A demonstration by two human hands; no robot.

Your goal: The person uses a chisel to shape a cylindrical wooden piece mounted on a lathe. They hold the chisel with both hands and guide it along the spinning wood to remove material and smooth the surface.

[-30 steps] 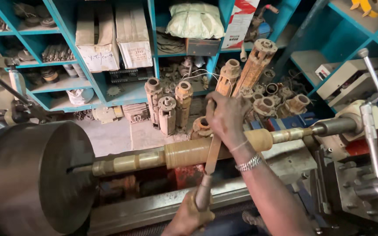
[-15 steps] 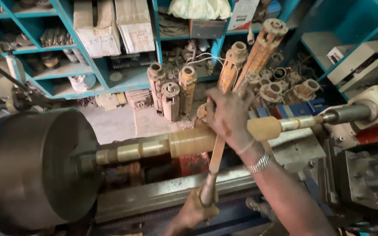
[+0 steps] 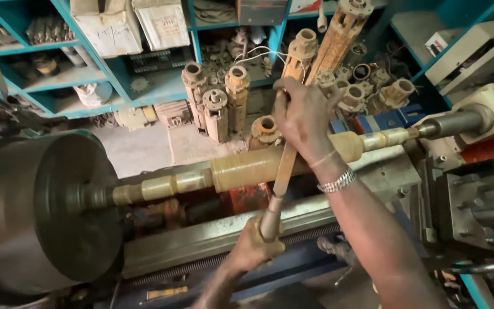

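Fills the near left of the scene: a big dark lathe chuck (image 3: 41, 212), gripping one end of a long stepped shaft (image 3: 247, 169). Runs from that chuck rightward across the middle, brass-yellow along its thicker midsection, to the tailstock (image 3: 464, 123) at the far right, pinned between the two, likely so it turns true. Impossible to tell from a single view whether spinning.

Beneath, the grey lathe bed (image 3: 212, 240) with its lead screw along the near edge. Behind, blue shelving (image 3: 161, 86) with cardboard boxes, and on the floor a cluster of upright rusty pump housings (image 3: 218, 103), stood on end, probably to save room.

Laid crosswise over the shaft, a long flat file (image 3: 284, 166), slanting from near to far. Right hand (image 3: 304, 117), with a metal bracelet (image 3: 338, 182) at the wrist, clenched around the file's far tip and pressing down on top of the shaft. Left hand (image 3: 255, 246), nearer and lower, wrapped tight around the file's handle. Gripped at both ends, seemingly to keep the blade flat and the pressure even against the yellow section.
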